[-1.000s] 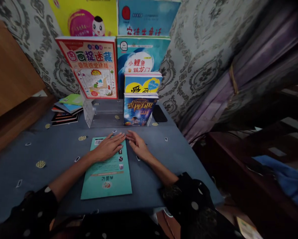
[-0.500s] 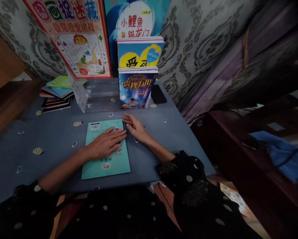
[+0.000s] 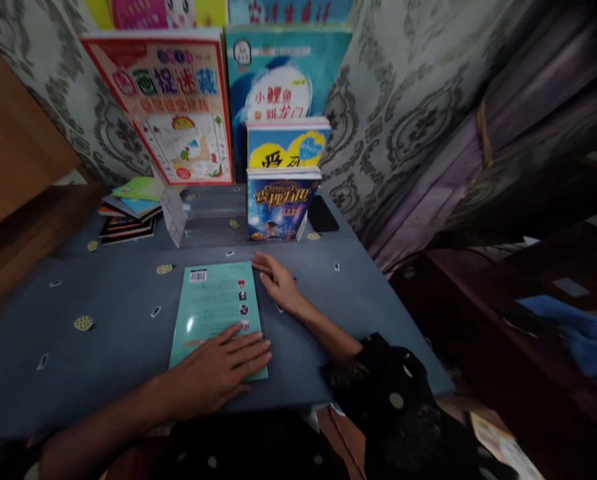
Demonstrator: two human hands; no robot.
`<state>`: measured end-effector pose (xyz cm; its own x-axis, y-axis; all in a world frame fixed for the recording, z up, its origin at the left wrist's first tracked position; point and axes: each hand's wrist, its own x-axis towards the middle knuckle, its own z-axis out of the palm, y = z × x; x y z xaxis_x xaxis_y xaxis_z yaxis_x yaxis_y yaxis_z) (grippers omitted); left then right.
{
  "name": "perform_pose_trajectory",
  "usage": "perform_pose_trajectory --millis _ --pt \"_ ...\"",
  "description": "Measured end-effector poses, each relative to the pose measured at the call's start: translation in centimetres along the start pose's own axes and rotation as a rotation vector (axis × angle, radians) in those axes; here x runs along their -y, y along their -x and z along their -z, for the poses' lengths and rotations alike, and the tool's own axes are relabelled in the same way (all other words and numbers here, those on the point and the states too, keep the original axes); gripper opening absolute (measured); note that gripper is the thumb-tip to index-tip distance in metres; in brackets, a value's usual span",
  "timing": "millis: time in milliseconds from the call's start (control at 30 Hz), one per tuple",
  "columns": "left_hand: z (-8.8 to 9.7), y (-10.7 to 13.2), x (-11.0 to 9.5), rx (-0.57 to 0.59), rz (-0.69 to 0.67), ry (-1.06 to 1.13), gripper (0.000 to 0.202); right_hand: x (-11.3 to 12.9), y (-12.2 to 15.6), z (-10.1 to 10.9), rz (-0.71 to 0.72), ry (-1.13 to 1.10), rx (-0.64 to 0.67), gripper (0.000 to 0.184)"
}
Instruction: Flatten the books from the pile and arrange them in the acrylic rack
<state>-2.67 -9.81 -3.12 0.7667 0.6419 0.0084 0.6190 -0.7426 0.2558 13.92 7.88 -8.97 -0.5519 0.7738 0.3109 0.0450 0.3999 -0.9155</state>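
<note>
A thin teal book (image 3: 213,300) lies flat on the table with a barcode at its far left corner and small pictures down its right side. Across its near part rests my left hand (image 3: 223,363), palm down with fingers stretched out, covering the lower right of the cover. My right hand (image 3: 280,283) lies by the book's far right corner, fingers extended and loosely apart, its fingertips close to the edge. Whether those fingertips touch the book I cannot tell. Neither hand grips anything.
Behind the book, a clear stand (image 3: 173,213) holds upright books, including a dark blue one (image 3: 281,203) and a red-bordered one (image 3: 188,113). A stack of thin books (image 3: 131,210) lies at the left. A black phone (image 3: 323,213) sits right of the stand on the grey-blue table (image 3: 123,340).
My left hand has slid down the teal book toward its near edge, uncovering the small pictures. My right hand remains at the far right corner. The view has tilted up.
</note>
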Motion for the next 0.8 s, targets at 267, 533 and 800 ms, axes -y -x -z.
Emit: perform_pose_trajectory --millis 267,533,800 --pt "1.0 -0.6 0.6 -0.045 -0.062 -0.035 0.063 -0.5 0.2 0.1 0.022 -0.046 -0.04 0.046" --pt "2.0 -1.6 2.4 -0.006 -0.037 -0.006 0.062 -0.3 0.1 -0.1 0.024 -0.095 -0.073 0.045" --pt "2.5 -2.5 4.6 -0.013 -0.027 -0.015 0.054 -0.4 0.2 0.0 0.051 0.0 -0.068 0.041"
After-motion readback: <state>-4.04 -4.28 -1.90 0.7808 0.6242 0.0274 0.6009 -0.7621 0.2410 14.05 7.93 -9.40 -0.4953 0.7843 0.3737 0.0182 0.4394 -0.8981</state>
